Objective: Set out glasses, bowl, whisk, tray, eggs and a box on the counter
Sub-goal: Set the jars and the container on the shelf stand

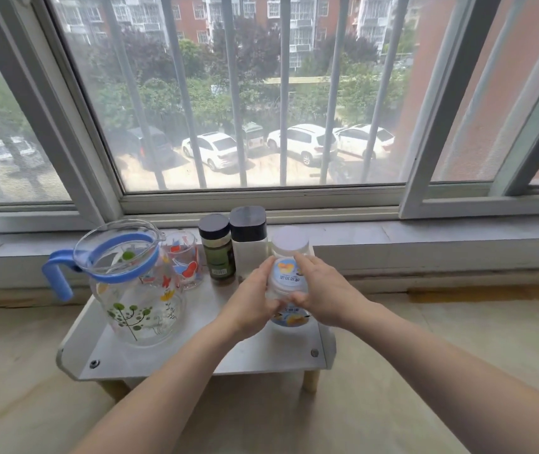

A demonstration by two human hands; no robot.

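A wide barred window (245,93) fills the room's far wall above a pale counter (458,339). On it stands a small grey shelf (196,358) bearing a painted pitcher (130,283), a painted glass (184,258) behind it, and jars. Left hand (251,303) and right hand (323,293) each close their grip on a clear labelled glass (286,285) over the shelf's right end.

Soft, even daylight comes in through the far window (261,93), whose glass looks hazy and washes out the street beyond. Shadows on the bench (392,339) are faint. The window frames bow and lean outward at the left and right edges. Near forearms look slightly soft.
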